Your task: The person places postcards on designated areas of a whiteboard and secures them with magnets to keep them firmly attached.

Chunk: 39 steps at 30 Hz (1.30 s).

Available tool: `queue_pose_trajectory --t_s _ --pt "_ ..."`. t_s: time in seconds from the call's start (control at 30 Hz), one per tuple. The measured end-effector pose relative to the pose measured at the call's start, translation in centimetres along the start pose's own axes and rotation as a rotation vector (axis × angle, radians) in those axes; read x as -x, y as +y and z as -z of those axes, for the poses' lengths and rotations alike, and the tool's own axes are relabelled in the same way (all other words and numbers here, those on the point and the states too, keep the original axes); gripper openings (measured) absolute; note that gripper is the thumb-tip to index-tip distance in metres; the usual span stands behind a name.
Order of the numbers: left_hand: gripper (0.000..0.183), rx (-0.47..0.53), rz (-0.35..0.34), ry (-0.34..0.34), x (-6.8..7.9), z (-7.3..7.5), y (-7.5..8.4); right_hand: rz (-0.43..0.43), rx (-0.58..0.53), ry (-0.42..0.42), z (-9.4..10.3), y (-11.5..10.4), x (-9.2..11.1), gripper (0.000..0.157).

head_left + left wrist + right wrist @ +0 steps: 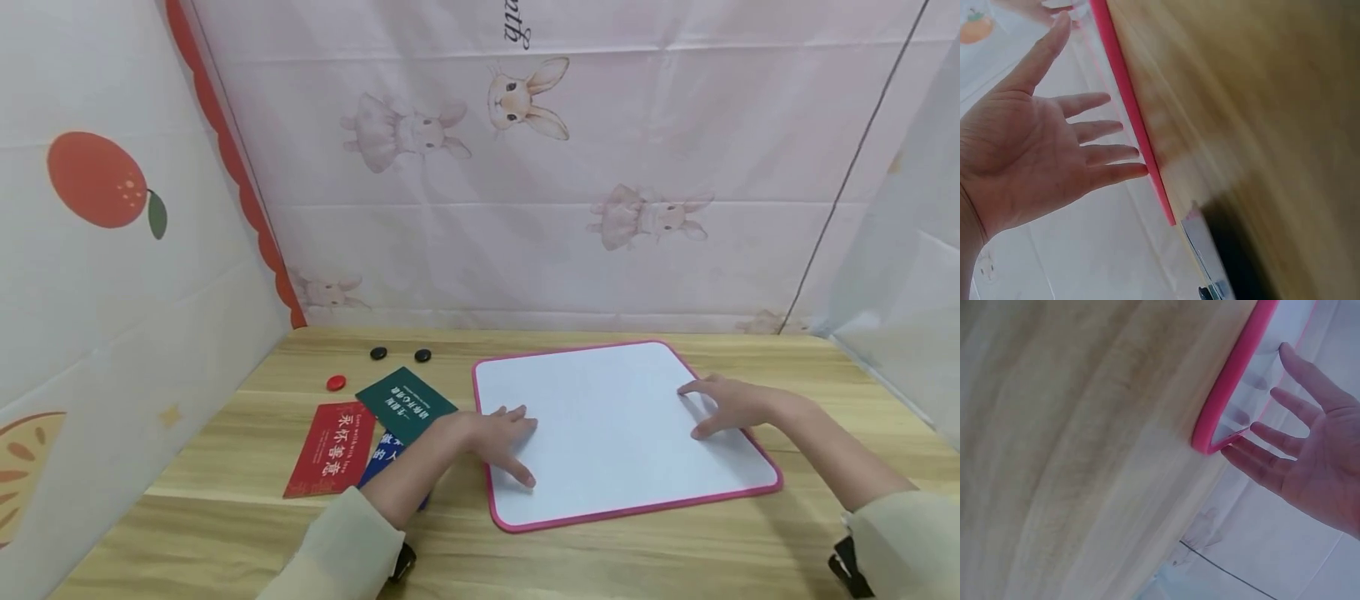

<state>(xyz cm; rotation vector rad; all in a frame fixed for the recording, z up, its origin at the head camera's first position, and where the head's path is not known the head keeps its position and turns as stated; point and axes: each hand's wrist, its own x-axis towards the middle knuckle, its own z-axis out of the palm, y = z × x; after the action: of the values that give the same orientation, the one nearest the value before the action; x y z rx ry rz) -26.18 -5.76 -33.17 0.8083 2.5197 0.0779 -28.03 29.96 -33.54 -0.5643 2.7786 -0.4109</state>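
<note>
A whiteboard (607,425) with a pink rim lies flat on the wooden table, slightly askew. My left hand (501,442) is spread over the board's left edge, fingertips at its white surface. In the left wrist view the fingers of that hand (1054,144) are straight and apart beside the pink rim (1129,100). Over the right edge reaches my right hand (731,406), thumb and fingers spread, tips at the surface. The right wrist view has this hand (1313,437) near a rounded corner of the pink rim (1225,394). Neither hand grips anything.
Left of the board lie a red card (330,450), a green card (405,404) and a blue card (381,457), partly overlapping. Behind them are a red round magnet-like disc (336,382) and two black discs (423,355). Printed cloth (465,250) walls the table's back and sides.
</note>
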Motion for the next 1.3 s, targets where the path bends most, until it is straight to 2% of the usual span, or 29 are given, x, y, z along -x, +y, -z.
queue_pose_trajectory --t_s 0.13,0.33,0.6,0.8,1.3 --pt "0.088 -0.009 0.015 0.019 0.3 -0.1 0.2 0.005 -0.021 -0.013 -0.1 0.7 0.1 0.069" --pt "0.090 -0.025 0.065 0.012 0.6 -0.3 0.3 0.006 -0.026 -0.011 -0.2 0.8 0.0 0.069" --pt "0.091 -0.030 0.069 0.003 0.7 -0.1 0.3 -0.019 -0.018 -0.027 -0.2 0.4 0.1 0.071" --pt "0.091 -0.038 0.052 -0.001 0.3 0.0 -0.3 -0.060 -0.022 -0.036 -0.5 0.1 0.1 0.075" --pt "0.089 0.003 -0.009 -0.017 0.2 0.7 -2.0 -0.066 0.033 -0.041 -0.6 -0.8 0.0 0.074"
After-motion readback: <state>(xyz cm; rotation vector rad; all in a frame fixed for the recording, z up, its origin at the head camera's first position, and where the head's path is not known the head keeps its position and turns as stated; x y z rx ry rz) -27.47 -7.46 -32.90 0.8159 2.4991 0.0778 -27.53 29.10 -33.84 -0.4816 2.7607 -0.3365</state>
